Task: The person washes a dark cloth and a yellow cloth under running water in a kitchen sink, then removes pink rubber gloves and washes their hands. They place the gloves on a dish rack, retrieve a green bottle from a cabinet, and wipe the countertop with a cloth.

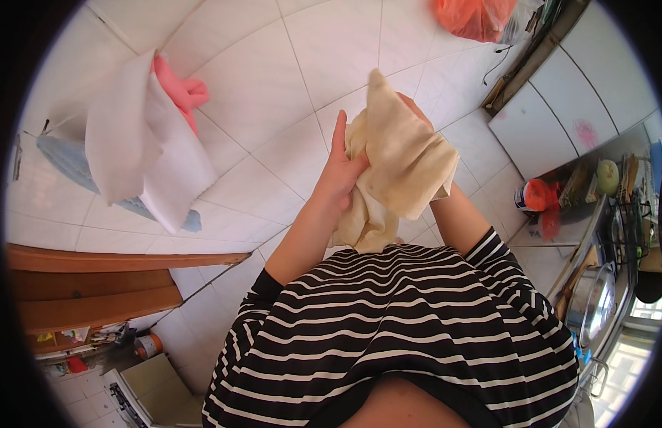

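A crumpled beige cloth [408, 160] is bunched up in front of my chest, between both hands. My left hand [344, 166] grips its left side, the thumb pressed on the fabric and a finger pointing up. My right hand [416, 109] is mostly hidden behind the cloth; only part of it shows at the upper edge, so its hold cannot be made out. One corner of the cloth sticks upward, while the lower folds hang close to my striped shirt.
White, pink and blue cloths [176, 160] hang at the left by the tiled wall. A wooden door frame [127, 259] stands at lower left. Red plastic bags [478, 18] are at upper right. A counter at right bears a metal pot [593, 305] and a green gourd [608, 177].
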`<state>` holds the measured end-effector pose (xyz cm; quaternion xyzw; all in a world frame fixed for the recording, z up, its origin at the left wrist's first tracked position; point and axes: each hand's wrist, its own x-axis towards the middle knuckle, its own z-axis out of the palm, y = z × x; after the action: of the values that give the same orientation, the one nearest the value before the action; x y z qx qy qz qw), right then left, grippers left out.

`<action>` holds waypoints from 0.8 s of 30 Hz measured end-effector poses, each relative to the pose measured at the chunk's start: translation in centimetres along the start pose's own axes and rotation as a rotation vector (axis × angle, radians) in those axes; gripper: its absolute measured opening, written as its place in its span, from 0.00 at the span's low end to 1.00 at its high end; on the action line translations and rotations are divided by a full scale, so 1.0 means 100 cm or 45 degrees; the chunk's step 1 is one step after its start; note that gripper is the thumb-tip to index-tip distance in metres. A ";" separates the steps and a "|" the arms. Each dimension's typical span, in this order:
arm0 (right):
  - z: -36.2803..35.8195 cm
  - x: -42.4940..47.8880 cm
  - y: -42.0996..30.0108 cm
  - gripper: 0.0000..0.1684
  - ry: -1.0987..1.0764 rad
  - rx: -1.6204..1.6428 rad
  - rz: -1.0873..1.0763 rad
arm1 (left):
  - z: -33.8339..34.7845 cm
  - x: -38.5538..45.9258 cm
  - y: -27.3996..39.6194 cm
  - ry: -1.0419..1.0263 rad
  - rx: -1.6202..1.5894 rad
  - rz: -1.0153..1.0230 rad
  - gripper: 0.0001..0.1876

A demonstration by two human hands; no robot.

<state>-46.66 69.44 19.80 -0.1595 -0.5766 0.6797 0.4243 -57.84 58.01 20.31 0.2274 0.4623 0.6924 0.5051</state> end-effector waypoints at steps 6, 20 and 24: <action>-0.009 0.004 -0.016 0.34 0.037 -1.492 -0.378 | -0.009 0.005 0.000 0.008 -0.110 -0.015 0.32; -0.040 0.014 0.044 0.22 0.162 -1.480 -0.137 | -0.028 -0.010 0.040 0.095 -0.414 0.028 0.29; -0.043 0.018 0.071 0.18 0.053 -1.166 -0.042 | -0.030 -0.016 0.050 0.012 -0.400 0.103 0.28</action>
<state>-47.51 73.75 12.57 -0.3350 -0.8116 0.3446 0.3322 -62.01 55.06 23.53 0.1608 0.3412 0.7771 0.5039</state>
